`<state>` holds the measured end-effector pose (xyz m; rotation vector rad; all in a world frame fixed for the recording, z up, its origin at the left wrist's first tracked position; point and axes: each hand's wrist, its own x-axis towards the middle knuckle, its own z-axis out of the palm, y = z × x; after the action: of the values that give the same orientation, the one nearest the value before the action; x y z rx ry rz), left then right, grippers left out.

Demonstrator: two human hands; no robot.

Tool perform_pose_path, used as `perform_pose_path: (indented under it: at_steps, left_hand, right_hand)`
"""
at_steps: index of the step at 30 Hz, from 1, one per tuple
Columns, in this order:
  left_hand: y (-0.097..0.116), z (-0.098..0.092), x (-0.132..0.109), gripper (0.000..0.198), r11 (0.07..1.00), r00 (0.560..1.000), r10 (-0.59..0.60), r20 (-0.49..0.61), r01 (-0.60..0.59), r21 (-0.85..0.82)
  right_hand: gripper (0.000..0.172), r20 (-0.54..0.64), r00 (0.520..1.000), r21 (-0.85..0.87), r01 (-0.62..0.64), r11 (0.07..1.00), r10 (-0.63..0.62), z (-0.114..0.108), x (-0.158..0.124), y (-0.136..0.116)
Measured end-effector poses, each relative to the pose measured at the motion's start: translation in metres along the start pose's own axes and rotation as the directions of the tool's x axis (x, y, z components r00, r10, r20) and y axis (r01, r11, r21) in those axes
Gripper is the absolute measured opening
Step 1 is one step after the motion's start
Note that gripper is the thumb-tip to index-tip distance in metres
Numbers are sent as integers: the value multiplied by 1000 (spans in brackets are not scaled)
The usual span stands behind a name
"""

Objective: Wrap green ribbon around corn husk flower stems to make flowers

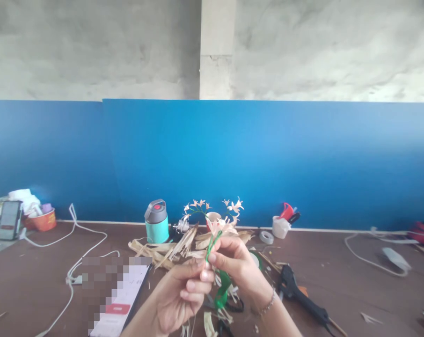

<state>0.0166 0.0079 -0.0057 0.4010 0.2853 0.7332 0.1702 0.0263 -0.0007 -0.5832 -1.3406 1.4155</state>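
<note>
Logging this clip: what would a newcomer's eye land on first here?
Most likely the bright blue panel spanning the middle of the view, below a grey wall. Next, low and near the centre, a green-stemmed spray of pale flowers held between the left hand and right hand. Beyond them, left of centre, stands a turquoise-and-grey jar.

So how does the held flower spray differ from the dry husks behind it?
Colour: the flower spray is pale pinkish-white with a green stem; the dry husks are tan.
Shape: the flower spray has pointed petals; the dry husks are long, rough strips.
Pose: the flower spray is held up; the dry husks lie loose on the table.
Both are light-toned.
</note>
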Motion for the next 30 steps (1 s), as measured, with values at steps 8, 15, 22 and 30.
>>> perform_pose_path:
  at_steps: [8,15,22,30]
  left_hand:
    - [2,8,-2,14,383,773,634,-20,-291,877]
    - [-14,-11,4,16,-512,391,776,495,-69,856]
    - [-12,-21,8,20,-721,292,667,686,19,693]
    - [-10,-25,10,21,-712,283,670,686,-14,702]
  right_hand:
    - [26,-121,991,-274,23,961,-58,-3,7,4]
    - [24,-218,975,-353,-31,935,-50,6,6,3]
    - [23,-287,955,-377,-45,925,-70,10,6,4]
    - [23,-307,950,-359,-69,931,-48,17,6,2]
